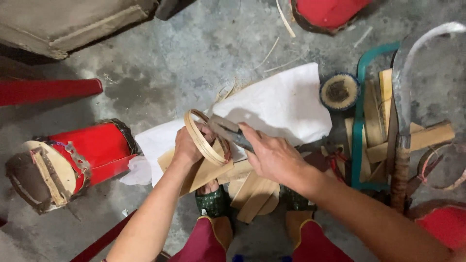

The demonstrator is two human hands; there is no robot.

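Observation:
My left hand [187,145] grips a thin bamboo hoop [200,137], a pale ring held on edge above a pile of flat wood pieces [213,171]. My right hand [272,154] holds a grey metal blade [227,129] by its handle, its tip laid against the hoop's inside. Both hands work over a white sheet [276,104] spread on the concrete floor. My two feet in green sandals [212,203] show below the wood.
A red drum [68,160] lies on its side at the left. At the right sit a small round drum piece [339,90], a teal saw frame [360,121], a large curved knife [402,106] and wood scraps. Another red drum [327,12] stands at the top.

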